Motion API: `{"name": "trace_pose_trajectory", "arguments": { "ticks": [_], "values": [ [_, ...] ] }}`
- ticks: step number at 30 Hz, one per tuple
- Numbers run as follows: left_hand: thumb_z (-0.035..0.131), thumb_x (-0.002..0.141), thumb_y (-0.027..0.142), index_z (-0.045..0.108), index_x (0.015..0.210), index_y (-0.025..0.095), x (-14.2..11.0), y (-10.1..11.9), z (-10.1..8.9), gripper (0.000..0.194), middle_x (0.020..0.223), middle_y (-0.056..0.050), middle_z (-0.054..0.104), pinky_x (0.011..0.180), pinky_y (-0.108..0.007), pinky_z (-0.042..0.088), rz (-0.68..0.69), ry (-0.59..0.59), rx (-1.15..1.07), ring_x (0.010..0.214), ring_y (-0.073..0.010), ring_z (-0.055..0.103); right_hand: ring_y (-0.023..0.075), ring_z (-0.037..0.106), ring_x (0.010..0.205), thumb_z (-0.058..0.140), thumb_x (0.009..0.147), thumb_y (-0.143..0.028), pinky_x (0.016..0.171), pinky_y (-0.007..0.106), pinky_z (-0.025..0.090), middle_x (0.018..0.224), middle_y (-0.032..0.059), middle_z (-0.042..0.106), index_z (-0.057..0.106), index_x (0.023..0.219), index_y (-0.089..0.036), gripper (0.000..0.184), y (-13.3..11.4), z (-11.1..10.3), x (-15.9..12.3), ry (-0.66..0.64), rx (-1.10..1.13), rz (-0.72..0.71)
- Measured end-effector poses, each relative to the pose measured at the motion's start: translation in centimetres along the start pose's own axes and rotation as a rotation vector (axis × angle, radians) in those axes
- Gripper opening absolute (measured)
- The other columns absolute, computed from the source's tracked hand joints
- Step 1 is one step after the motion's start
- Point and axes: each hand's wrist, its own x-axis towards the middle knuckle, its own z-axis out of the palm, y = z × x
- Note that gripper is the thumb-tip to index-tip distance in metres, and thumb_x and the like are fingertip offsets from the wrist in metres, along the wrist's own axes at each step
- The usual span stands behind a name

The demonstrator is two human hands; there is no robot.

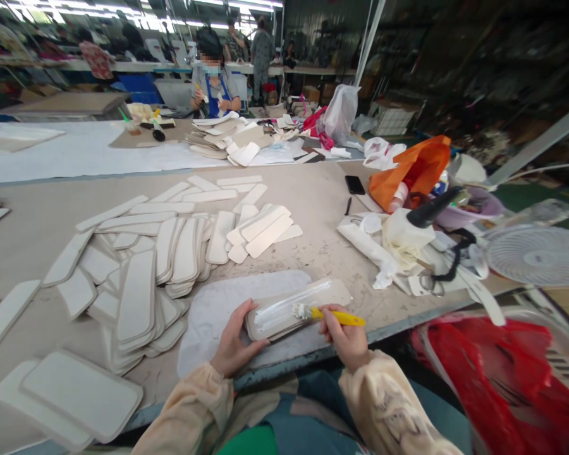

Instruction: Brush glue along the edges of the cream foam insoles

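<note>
My right hand (347, 340) is closed around the yellow handle of a paintbrush (353, 318). Its white-coated bristles touch the top of a pale, round-cornered panel (332, 291). Wet white glue or paste streaks lie along that panel, which rests on a small stack of similar pieces. At the stack's left end, my left hand (236, 344) grips it with thumb in front and fingers behind. Under the stack lies a whitish rounded sheet (203, 316) near the table's front edge.
Many loose panels (137, 291) are heaped to the left. On the right are a white bottle with a black nozzle (408, 227), an orange bag (410, 170), a phone (355, 184) and a fan (538, 253). A co-worker (213, 82) sits across the tables.
</note>
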Motion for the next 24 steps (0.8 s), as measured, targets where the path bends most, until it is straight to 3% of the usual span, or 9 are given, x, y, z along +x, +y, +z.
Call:
{"name": "trace_pose_trajectory", "arguments": {
  "ticks": [5, 10, 15, 18, 21, 24],
  "values": [
    [0.073, 0.071, 0.037, 0.029, 0.138, 0.022, 0.1, -0.2, 0.0, 0.082, 0.131, -0.013, 0.050, 0.107, -0.050, 0.036, 0.008, 0.008, 0.028, 0.127, -0.0295, 0.044, 0.0110, 0.047, 0.040, 0.057, 0.080, -0.059, 0.038, 0.023, 0.039, 0.054, -0.0022, 0.056, 0.059, 0.092, -0.016, 0.045, 0.9, -4.8, 1.9, 0.217, -0.050, -0.012],
    [0.072, 0.071, 0.037, 0.031, 0.137, 0.022, 0.0, -0.2, 0.1, 0.079, 0.131, -0.013, 0.051, 0.106, -0.049, 0.038, 0.014, 0.018, 0.056, 0.126, -0.0294, 0.046, 0.0114, 0.050, 0.040, 0.052, 0.086, -0.053, 0.039, 0.023, 0.041, 0.054, -0.0018, 0.058, 0.059, 0.094, -0.016, 0.038, 0.7, -6.4, 2.0, 0.260, -0.245, -0.128],
    [0.071, 0.072, 0.037, 0.031, 0.138, 0.021, -0.1, -0.2, 0.1, 0.079, 0.134, -0.014, 0.049, 0.106, -0.050, 0.038, -0.010, 0.014, 0.058, 0.125, -0.0295, 0.046, 0.0133, 0.062, 0.054, 0.052, 0.091, -0.031, 0.056, 0.023, 0.051, 0.069, 0.0017, 0.067, 0.062, 0.100, -0.018, 0.019, -0.2, -5.6, 1.1, 0.298, -0.546, -0.482],
    [0.071, 0.072, 0.037, 0.031, 0.138, 0.021, 0.0, -0.4, 0.2, 0.079, 0.135, -0.015, 0.048, 0.106, -0.051, 0.038, 0.001, 0.012, 0.066, 0.126, -0.0304, 0.045, 0.0172, 0.068, 0.072, 0.051, 0.091, -0.022, 0.068, 0.026, 0.054, 0.086, 0.0074, 0.071, 0.060, 0.105, -0.017, 0.017, -0.2, -4.6, 1.0, 0.206, -0.751, -0.692],
    [0.072, 0.072, 0.037, 0.032, 0.138, 0.021, 0.0, -0.6, 0.2, 0.079, 0.136, -0.015, 0.047, 0.106, -0.051, 0.038, 0.009, 0.015, 0.070, 0.127, -0.0309, 0.045, 0.0200, 0.067, 0.069, 0.048, 0.092, -0.021, 0.062, 0.028, 0.054, 0.079, 0.0088, 0.069, 0.060, 0.105, -0.014, 0.019, 0.0, -2.9, 0.5, 0.096, -0.955, -0.775],
    [0.071, 0.072, 0.037, 0.031, 0.139, 0.021, 0.0, -0.6, 0.2, 0.079, 0.135, -0.015, 0.048, 0.105, -0.050, 0.039, 0.014, 0.018, 0.075, 0.127, -0.0307, 0.045, 0.0200, 0.066, 0.066, 0.048, 0.091, -0.020, 0.060, 0.029, 0.053, 0.073, 0.0077, 0.067, 0.060, 0.105, -0.013, 0.020, -0.1, -0.9, -0.7, -0.022, -0.990, -0.826]
  ]
}}
